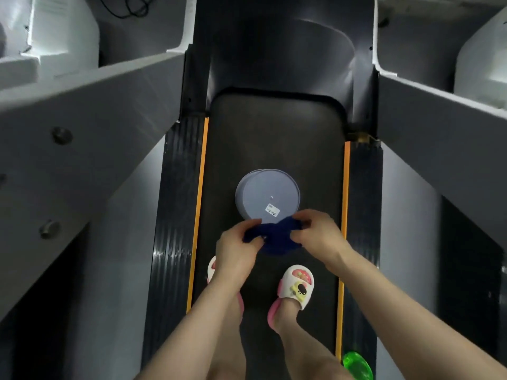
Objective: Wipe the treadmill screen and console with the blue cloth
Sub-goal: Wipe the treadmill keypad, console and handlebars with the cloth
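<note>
— Where is the blue cloth (pixel 274 237) right now?

— It is bunched up between both hands, low over the treadmill belt (pixel 274 133), just in front of the person's feet. The left hand (pixel 237 246) grips its left end with fingers curled over the top and the thumb underneath. The right hand (pixel 315 233) pinches its right end, fingers folded round the fabric.

— So neither hand is free?

— Neither. Both are closed round the cloth, and the dark blue fabric sags a little between them.

— What sits beyond the cloth?

— A pale grey basin (pixel 267 196) on the belt, tilted so its flat round base faces the camera, with a small white label (pixel 271 209) near the lower edge. The cloth overlaps its near rim in the view; whether they touch cannot be told.

— And the person's stance?

— They stand on the belt in white and pink slippers. The right slipper (pixel 296 287) shows plainly, with a cartoon decoration on top; the left slipper (pixel 211 268) is mostly hidden behind the left forearm.

— Anything of the machine itself?

— Orange stripes (pixel 201 165) run along both edges of the belt, with dark ribbed side rails (pixel 175 215) outside them. Grey uprights (pixel 96 133) rise on either side. The screen and console are out of this view. A bright green object (pixel 356 364) lies at the bottom right, by the right rail, too blurred to identify.
</note>
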Tool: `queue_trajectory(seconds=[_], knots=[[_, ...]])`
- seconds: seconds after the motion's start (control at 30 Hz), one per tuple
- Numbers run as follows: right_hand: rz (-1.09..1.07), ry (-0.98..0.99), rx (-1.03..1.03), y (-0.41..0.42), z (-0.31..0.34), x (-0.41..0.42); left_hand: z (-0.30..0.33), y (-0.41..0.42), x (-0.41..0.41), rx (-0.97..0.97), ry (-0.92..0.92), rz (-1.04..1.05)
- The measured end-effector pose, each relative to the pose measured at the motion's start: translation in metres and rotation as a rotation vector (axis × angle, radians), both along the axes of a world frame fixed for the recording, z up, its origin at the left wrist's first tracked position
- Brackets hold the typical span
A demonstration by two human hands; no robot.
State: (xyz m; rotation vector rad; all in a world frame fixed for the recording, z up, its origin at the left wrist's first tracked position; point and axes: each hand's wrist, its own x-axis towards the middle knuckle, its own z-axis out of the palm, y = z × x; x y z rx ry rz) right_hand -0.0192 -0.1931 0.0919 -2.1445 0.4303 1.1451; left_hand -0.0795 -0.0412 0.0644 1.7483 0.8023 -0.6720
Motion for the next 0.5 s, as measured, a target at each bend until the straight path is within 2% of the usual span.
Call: queue_trajectory(seconds=[0.07,0.13,0.23,0.3,0.37,0.5], knots=[[0.028,0.014,0.004,-0.001,-0.029,0.005,-0.028,0.001,0.006,0.055,-0.010,-0.064],[0.051,-0.070,-0.011,-0.004,-0.058,0.014,-0.052,0.001,0.016,0.126,-0.072,-0.166],[0.039,-0.217,-0.036,-0.006,-0.092,0.035,-0.081,-0.003,0.034,0.276,-0.282,-0.274],[0.035,-0.297,-0.046,-0.007,-0.111,0.051,-0.103,-0.005,0.047,0.376,-0.462,-0.261],[0.047,-0.405,-0.063,-0.008,-0.130,0.065,-0.127,-0.008,0.060,0.502,-0.567,-0.222],[0.077,-0.503,-0.099,-0.012,-0.171,0.069,-0.167,-0.018,0.067,0.714,-0.581,-0.315]])
